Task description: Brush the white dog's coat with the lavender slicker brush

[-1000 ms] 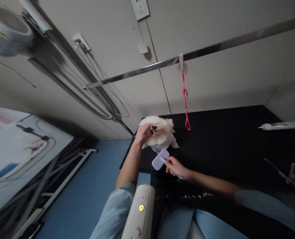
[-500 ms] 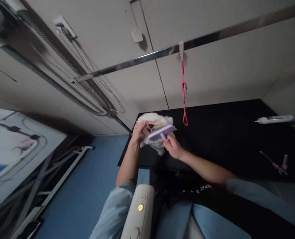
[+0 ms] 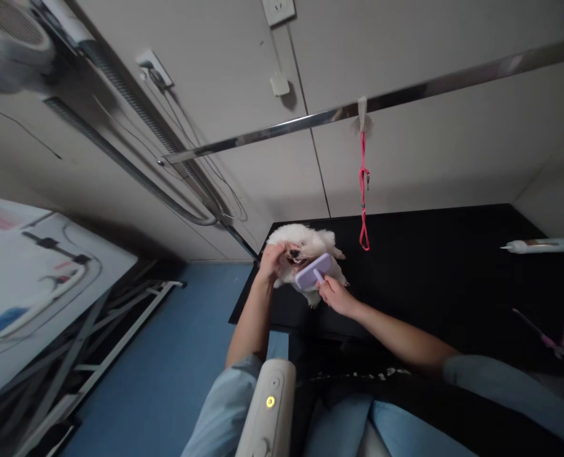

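So, purple brush (image 3: 313, 271) in right hand (image 3: 335, 296), seemingly touching white dog (image 3: 305, 237)

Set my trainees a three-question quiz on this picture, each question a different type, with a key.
1. Which hand holds the lilac brush with a flat rectangular head?
2. True or false: the pinkish-red cord lead hangs from the shiny metal bar.
3. The left hand touches the fluffy white dog at its: a) tail, b) head, c) hind paw.

Key: 1. The right hand. 2. True. 3. b.
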A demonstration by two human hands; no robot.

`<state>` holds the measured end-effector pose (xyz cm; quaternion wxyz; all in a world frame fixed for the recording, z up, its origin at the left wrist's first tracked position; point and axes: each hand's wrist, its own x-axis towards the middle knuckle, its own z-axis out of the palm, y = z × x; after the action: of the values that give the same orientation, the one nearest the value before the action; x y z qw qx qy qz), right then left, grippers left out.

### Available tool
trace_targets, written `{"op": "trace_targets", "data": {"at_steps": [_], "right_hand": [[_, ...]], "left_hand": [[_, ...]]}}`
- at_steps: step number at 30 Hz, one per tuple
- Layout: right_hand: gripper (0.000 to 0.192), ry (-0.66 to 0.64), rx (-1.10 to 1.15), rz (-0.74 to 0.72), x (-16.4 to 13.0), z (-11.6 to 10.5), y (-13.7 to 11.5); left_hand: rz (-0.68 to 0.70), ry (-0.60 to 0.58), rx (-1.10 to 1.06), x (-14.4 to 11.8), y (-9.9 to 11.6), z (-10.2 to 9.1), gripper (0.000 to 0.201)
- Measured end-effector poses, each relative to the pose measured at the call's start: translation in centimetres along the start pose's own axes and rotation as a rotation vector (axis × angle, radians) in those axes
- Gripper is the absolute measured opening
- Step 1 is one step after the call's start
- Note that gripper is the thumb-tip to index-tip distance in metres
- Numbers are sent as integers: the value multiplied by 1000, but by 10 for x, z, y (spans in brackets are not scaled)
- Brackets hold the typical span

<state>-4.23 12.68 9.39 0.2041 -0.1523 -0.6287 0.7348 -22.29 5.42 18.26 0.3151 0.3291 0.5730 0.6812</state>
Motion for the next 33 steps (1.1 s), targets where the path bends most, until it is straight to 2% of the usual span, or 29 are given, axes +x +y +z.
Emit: {"op": "trace_targets", "data": {"at_steps": [4,6,7,9,11,13,15,17,20,21,23,25,27,30,33], "right_hand": [[38,-23,14,271,-21,9,34],[39,-76,-1,383,-33,13,37],[40,-107,3,380,-35,15,33],[38,-146,33,236,-31,14,16],[36,-122,49,39,-19,10,-2],[33,-71,40,-50,-8,7,-8],[35,-30,51,-5,-5,6,2],[37,-32,86,146,-13,9,20],[42,-122,118,358,-27,16,35],[44,-157,125,356,-28,17,32],[46,-173,140,224,-22,17,18],[46,-136,136,60,-11,15,4],[45,-80,115,0,-5,13,4],[47,-16,114,136,-15,17,26],[48,-87,150,352,-32,23,41]], "left_hand": [[4,-12,-15,-1,0,1,53],[32,6,-33,2,2,2,52],[45,19,-36,5,4,3,51],[70,44,-32,9,6,5,48],[81,45,-25,11,7,5,44],[62,19,-14,10,6,5,42],[35,-12,-4,7,5,4,42],[38,-16,-7,5,5,2,44],[69,-13,-14,5,5,1,44],[70,-17,-12,5,6,1,43],[66,-18,-9,5,6,3,42],[64,-1,-20,4,5,5,41],[59,2,-31,2,3,5,42],[35,-24,-9,1,1,1,43],[9,-50,27,5,2,0,43]]}}
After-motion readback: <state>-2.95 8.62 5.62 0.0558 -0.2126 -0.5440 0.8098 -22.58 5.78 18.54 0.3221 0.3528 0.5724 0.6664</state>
